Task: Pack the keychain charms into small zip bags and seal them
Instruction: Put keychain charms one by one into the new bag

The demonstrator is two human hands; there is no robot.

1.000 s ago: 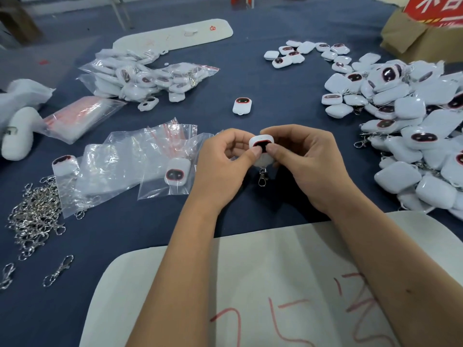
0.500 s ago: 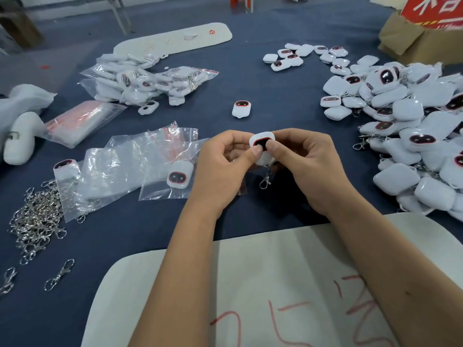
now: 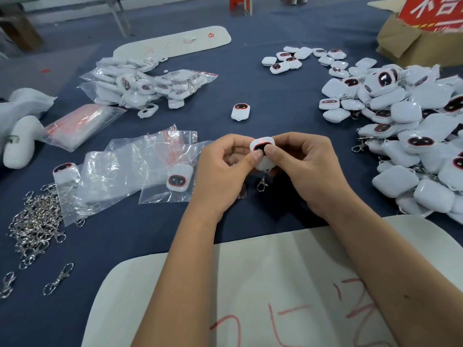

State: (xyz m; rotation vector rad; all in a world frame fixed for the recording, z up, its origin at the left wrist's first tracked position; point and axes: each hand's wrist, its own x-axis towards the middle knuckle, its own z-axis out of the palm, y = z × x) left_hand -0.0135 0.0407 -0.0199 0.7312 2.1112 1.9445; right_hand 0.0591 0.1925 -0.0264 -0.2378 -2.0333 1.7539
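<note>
A white keychain charm (image 3: pixel 263 160) with a dark red-rimmed face is pinched between my left hand (image 3: pixel 221 169) and my right hand (image 3: pixel 304 169), both thumbs on its face. A small red light glows on its top. Its metal clasp (image 3: pixel 261 184) dangles below. Left of my hands lie several clear zip bags (image 3: pixel 130 171) with red seals; one holds a charm (image 3: pixel 179 180), and another charm (image 3: pixel 65 172) sits at the bags' left end. A big heap of loose charms (image 3: pixel 411 136) lies at the right.
Filled bags (image 3: pixel 145 86) are piled at the back left, next to a stack of unused bags (image 3: pixel 80 126). Loose metal clasps (image 3: pixel 35 224) lie at the left. A single charm (image 3: pixel 241 111) sits beyond my hands. White foam boards (image 3: pixel 250 296) lie near me; a cardboard box (image 3: pixel 416 43) stands far right.
Both hands keep holding the same charm in almost the same place. A red light now shows on its top edge.
</note>
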